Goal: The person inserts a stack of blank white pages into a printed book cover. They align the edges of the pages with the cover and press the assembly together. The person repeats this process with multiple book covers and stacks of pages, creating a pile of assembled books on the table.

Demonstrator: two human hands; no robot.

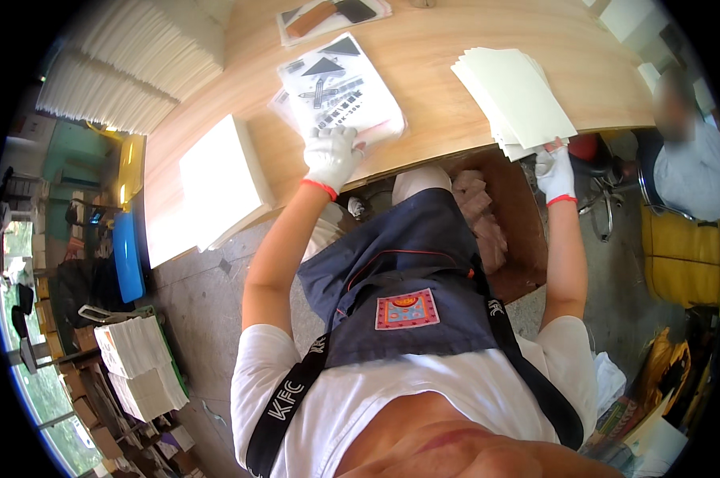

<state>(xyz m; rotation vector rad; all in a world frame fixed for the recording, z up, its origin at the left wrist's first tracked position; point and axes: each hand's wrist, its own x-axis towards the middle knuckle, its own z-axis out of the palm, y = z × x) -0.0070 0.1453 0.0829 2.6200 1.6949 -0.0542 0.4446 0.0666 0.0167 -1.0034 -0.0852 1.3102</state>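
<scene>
My left hand (330,162), in a white fingerless-tipped glove with a red cuff, has its fingers curled at the near edge of a printed plastic packet (345,89). The packet is clear and whitish with dark triangle and pencil drawings, and lies on top of others like it. My right hand (556,172), gloved the same way, pinches the near corner of a fanned stack of cream paper sheets (513,95) at the table's front edge. Its thumb rests on top, while the other fingers are partly hidden beneath.
Another paper stack (226,179) stands at the table's left, with tall paper piles (121,72) behind. A brown-handled tool (312,19) lies at the far edge of the wooden table (423,72). A cardboard box (519,215) sits below. A person (690,163) sits at right.
</scene>
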